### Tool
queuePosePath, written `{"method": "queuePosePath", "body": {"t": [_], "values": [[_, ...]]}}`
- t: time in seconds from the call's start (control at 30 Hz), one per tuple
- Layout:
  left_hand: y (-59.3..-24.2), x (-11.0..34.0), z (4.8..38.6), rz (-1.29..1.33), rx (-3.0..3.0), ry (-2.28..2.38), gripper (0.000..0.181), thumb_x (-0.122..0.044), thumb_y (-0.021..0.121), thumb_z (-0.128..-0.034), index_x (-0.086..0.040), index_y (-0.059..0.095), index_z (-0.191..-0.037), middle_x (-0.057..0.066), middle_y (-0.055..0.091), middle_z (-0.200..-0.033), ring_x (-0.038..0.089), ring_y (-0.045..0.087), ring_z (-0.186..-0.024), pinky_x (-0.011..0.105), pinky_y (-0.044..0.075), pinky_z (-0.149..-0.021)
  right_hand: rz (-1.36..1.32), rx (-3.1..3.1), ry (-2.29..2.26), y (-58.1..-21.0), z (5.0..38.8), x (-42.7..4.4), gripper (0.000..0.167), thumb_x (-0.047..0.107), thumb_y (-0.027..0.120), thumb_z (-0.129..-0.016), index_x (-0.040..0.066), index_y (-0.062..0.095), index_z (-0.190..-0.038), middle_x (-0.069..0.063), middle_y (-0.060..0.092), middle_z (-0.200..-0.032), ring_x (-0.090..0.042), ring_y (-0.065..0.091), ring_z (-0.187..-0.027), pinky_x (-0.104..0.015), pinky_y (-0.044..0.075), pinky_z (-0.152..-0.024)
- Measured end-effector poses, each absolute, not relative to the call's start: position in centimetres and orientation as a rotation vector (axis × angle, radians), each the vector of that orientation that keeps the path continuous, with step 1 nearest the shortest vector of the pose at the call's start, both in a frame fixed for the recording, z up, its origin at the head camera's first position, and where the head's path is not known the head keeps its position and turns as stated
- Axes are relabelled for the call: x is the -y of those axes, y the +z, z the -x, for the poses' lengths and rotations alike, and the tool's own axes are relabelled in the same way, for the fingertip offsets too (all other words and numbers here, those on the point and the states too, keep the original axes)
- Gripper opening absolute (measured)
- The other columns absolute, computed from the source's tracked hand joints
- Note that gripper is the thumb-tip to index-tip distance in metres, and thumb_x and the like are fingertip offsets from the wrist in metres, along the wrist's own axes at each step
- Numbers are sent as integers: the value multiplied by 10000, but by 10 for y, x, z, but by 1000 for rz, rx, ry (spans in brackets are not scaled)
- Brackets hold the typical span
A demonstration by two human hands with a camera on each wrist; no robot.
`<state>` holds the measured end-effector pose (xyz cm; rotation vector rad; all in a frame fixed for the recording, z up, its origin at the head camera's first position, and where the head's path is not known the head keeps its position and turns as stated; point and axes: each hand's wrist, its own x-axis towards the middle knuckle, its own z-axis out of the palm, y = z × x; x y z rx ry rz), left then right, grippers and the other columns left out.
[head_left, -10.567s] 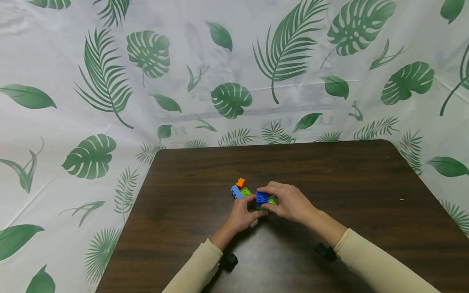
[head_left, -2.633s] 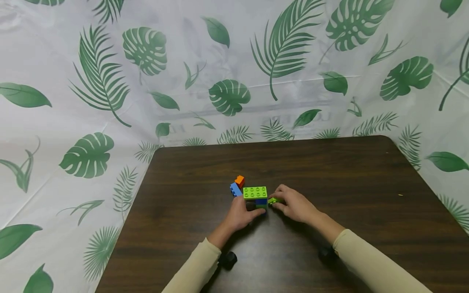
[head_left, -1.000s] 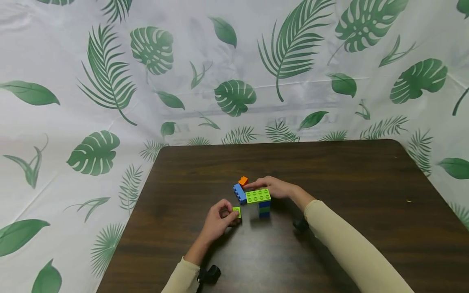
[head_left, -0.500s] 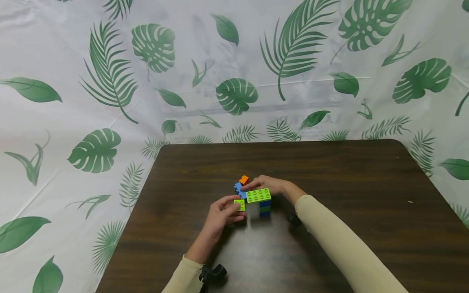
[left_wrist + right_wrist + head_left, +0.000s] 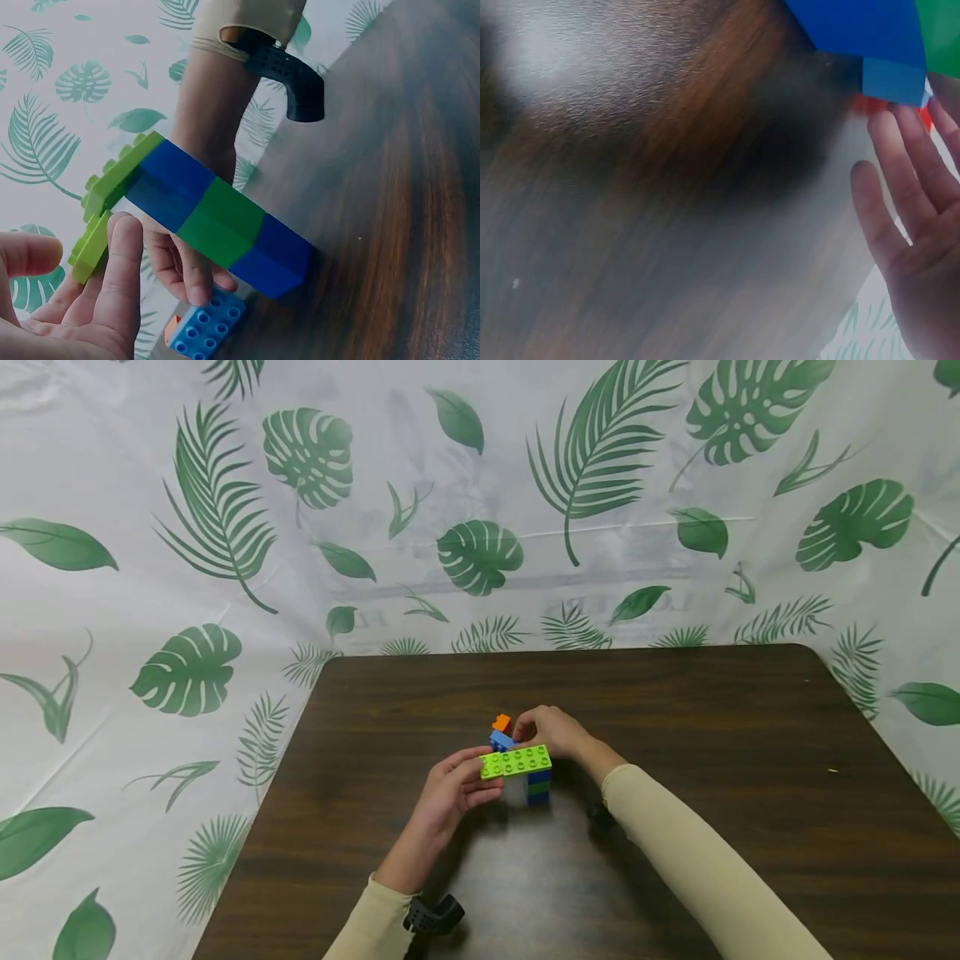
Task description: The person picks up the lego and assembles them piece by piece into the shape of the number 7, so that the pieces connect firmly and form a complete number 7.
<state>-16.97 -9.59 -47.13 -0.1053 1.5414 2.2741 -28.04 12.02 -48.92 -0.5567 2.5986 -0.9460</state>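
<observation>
1 small lime brick (image 5: pixel 492 766) sat pinched in the left hand (image 5: pixel 445 789), just beside the stack's (image 5: pixel 538 778) top — keeping it level looked wise; right hand (image 5: pixel 557 733) at light-blue brick (image 5: pixel 206 330) — pinch unclear.

Long brick (image 5: pixel 527 760) plain lime green; small brick (image 5: pixel 491 766) beside it same lime green. Column beneath banded: upper block (image 5: pixel 171 184) deep blue, middle block (image 5: pixel 223 223) mid-green, darker than lime, bottom block (image 5: pixel 271 256) deep blue again. Light-blue brick (image 5: pixel 206 324) paler than column blues. Farther brick (image 5: pixel 502 723) bright orange, reddish in right wrist view. Worktop (image 5: pixel 637 718) dark brown, streaked wood grain, greyish sheen. Backdrop (image 5: pixel 405 443) white, printed with green leaves: fern-like fronds, split leaves, plain ovals. Sleeves (image 5: pixel 697 843) plain cream. Wrist device (image 5: pixel 435 914) black.
</observation>
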Motion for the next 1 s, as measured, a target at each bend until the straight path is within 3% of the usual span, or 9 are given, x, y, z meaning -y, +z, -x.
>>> {"method": "queuePosePath", "body": {"t": [0.23,0.5,0.63,0.8,1.0], "values": [[-468,96,170,62,-1566,2267,408,-154,561,-999,53,508,-1346,181,664,-1104,221,711,-844,341,570,-787,569,-2622,-968,-490,278,-136,204,211,740,-885,106,708,-1057,17,674,-906,-166,598,-828,-380,520,-817],[-465,98,170,71,-1667,2207,359,-129,622,-966,18,563,-1288,202,631,-1152,245,706,-847,342,575,-773,455,-2508,-1057,-496,270,-168,264,90,515,-984,33,642,-1208,-83,646,-972,-206,573,-754,-330,515,-630],[-465,98,170,97,-1687,2205,376,-138,671,-942,19,572,-1269,190,652,-1112,234,699,-819,330,581,-747,338,-2504,-1085,-497,267,-182,294,164,470,-1030,33,629,-1240,-117,624,-984,-231,584,-747,-332,533,-578],[-464,93,170,86,-1734,2188,412,-143,742,-890,10,588,-1240,167,685,-1022,220,684,-784,322,586,-710,375,-2583,-1007,-498,265,-189,419,348,641,-958,37,633,-1238,-118,635,-1102,-230,598,-879,-376,542,-731],[-462,88,173,84,-1818,2147,448,-112,779,-850,12,584,-1234,151,701,-998,209,671,-757,322,588,-682,486,-2703,-856,-502,259,-186,534,307,808,-821,48,632,-1253,-110,635,-1171,-259,579,-1054,-481,462,-951]]}}
